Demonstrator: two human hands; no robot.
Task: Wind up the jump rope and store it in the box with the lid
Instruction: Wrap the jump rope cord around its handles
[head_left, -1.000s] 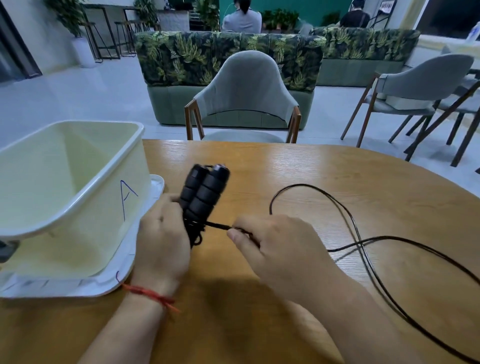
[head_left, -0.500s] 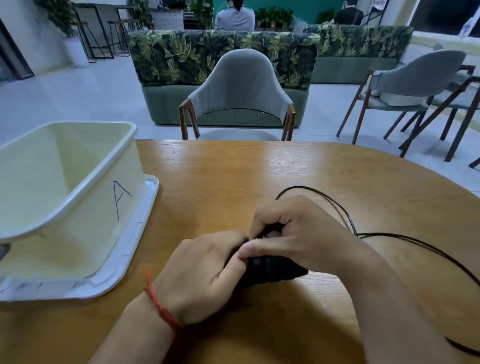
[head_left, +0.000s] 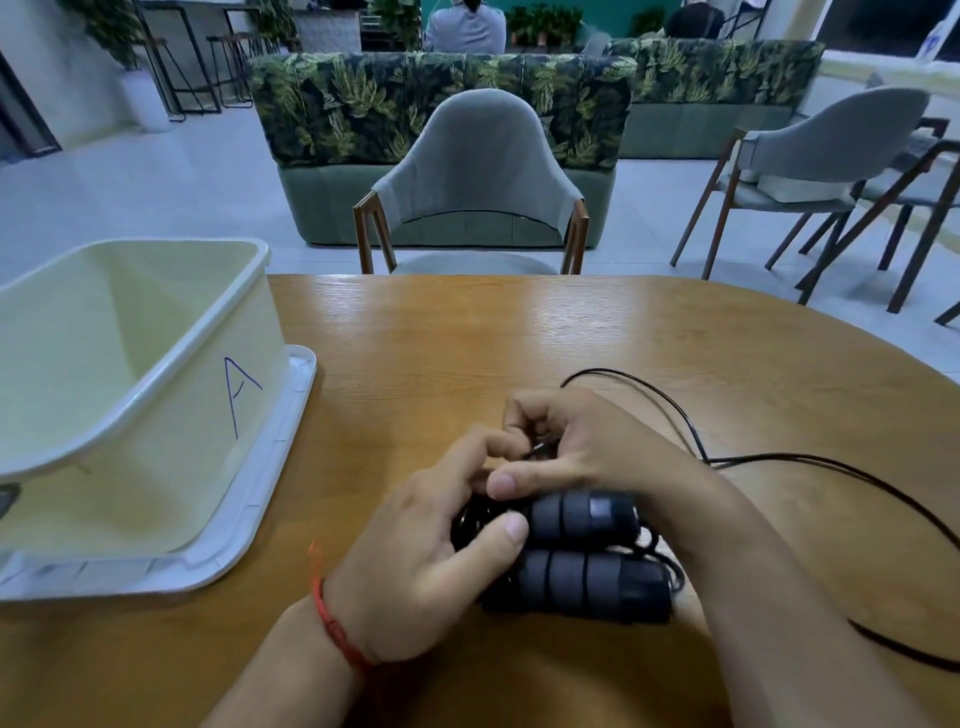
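I hold the two black foam handles (head_left: 587, 556) of the jump rope side by side and lying flat, low over the bench (head_left: 467, 338), so that together they serve as one core for the cord to go round. My left hand (head_left: 431, 561) grips their left ends, thumb pressed on top and the other fingers curled beneath, clamped on the pair; a red string bracelet (head_left: 332, 618) sits on that wrist. My right hand (head_left: 576, 447) reaches over the handles from the far side, its fingers (head_left: 514, 480) pinched together on a short stretch of thin black cord (head_left: 831, 462) just above the handles, as I judge to lead the next turn on under tension. A few turns seem already bunched at the left ends, though blur keeps me from counting them. Most of the cord lies loose, looping out across the bench to my right and off the picture's edge, so the winding is, by my reading, at an early stage.

The pale open box (head_left: 156, 364) stands to my left, well apart from the rope, set on top of its white lid (head_left: 270, 483), which keeps the lid at hand for closing. The box appears to hold nothing. On its near wall a single capital "A" (head_left: 239, 389) is drawn in blue pen; I can read no other writing or brand.
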